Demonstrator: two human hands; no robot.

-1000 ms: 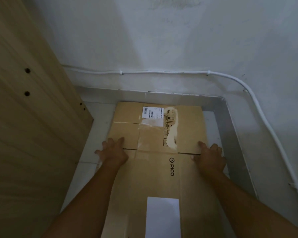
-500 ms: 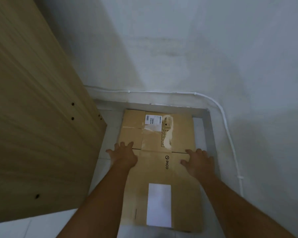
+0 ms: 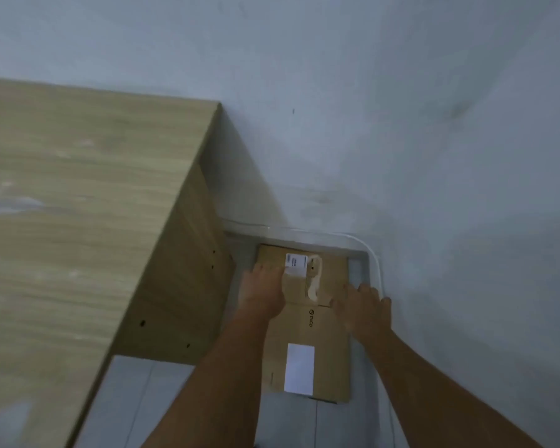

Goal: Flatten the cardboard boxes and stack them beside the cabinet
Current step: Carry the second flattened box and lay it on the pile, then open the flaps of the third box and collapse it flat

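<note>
A flattened brown cardboard box (image 3: 330, 360) with white labels lies flat on the floor in the corner, between the light wooden cabinet (image 3: 78, 221) on the left and the wall on the right. My left hand (image 3: 263, 294) hangs over its left part with fingers extended. Over the box's right edge is my right hand (image 3: 364, 310), with its fingers spread. The frame is blurred, so I cannot tell whether either hand touches the cardboard.
Grey-white walls (image 3: 434, 156) close the corner behind and to the right. A thin white cable (image 3: 377, 263) runs along the wall base. Pale floor tiles (image 3: 143, 405) show in front of the cabinet.
The view has pulled back and up, so the cabinet's top now shows and the box looks smaller. Both hands appear to have come up off the cardboard, which stays flat in the corner.
</note>
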